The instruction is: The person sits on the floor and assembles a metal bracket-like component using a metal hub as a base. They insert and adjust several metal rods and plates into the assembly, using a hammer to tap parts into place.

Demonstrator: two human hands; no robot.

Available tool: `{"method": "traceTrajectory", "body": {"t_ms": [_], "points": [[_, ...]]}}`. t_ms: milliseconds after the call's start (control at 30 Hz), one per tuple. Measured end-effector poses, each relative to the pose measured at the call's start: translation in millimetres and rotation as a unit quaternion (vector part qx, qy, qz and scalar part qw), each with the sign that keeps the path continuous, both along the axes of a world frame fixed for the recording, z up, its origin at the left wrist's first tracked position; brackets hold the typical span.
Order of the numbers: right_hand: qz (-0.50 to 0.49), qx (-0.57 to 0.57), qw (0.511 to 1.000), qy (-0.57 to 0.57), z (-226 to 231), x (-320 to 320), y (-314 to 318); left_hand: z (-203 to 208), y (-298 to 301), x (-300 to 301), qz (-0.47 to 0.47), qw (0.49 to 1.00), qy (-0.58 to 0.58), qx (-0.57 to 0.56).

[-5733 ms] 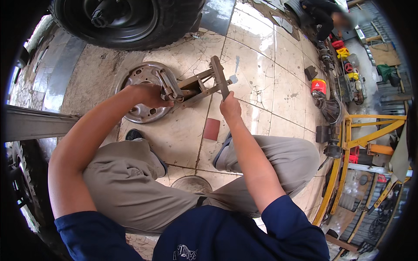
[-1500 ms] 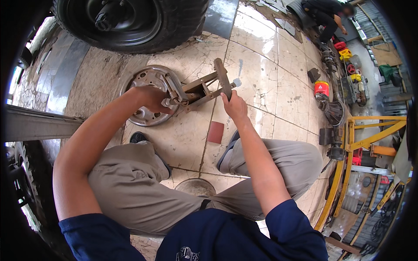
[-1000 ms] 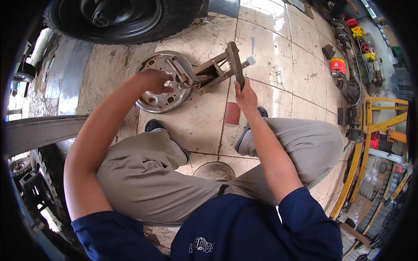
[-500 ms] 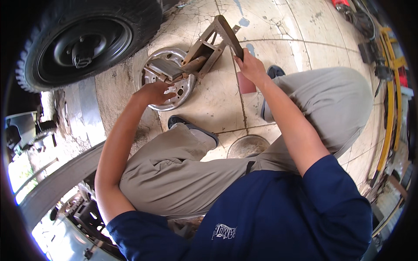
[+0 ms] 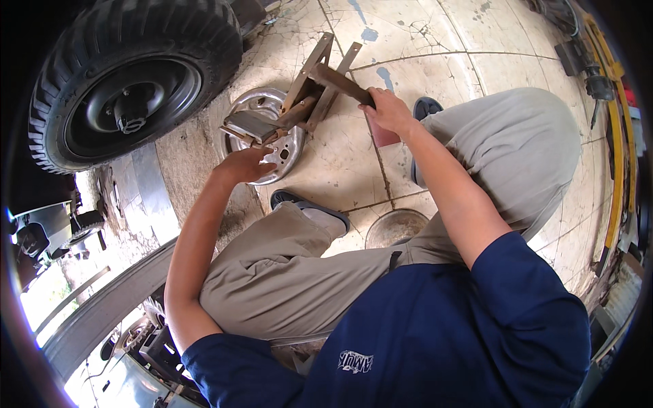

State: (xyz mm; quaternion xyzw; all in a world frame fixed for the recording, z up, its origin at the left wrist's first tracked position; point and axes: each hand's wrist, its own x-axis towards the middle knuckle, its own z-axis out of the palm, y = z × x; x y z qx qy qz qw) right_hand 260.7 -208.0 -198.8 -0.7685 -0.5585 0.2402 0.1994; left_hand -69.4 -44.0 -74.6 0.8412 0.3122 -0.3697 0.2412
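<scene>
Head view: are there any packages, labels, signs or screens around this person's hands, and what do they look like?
No packages, signs or screens show.
Shirt print: small white lettering patch on the dark blue shirt, at the lower edge of the picture.
Red-brown flat piece: on the tiled floor just under the right hand; rectangular, plain, too hidden to tell whether it is a package.

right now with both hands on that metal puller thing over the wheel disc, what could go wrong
The left hand rests on the wheel disc right under the metal frame tool; a slip could pinch its fingers. The right hand grips only the bar's end, so it may jerk loose. The disc lies loose on the tiled floor and could slide.
</scene>
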Motion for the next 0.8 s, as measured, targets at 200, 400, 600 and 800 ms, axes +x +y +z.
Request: {"method": "traceTrajectory", "body": {"t_ms": [200, 400, 600, 800], "points": [[0.065, 0.010, 0.996, -0.056, -4, -1, 5, -2, -3, 6, -0.017, 1.000, -0.008, 0.008], [0.011, -0.016, 0.998, -0.056, -3, 4, 5, 0, -2, 9, -0.027, 1.000, -0.004, 0.015], [0.053, 0.077, 0.994, -0.061, 0, 8, 10, -4, 0, 5, -0.033, 0.999, -0.014, 0.023], [0.075, 0.042, 0.986, -0.141, -9, 7, -2, 6, 1, 9, -0.028, 0.999, -0.003, 0.022]]}}
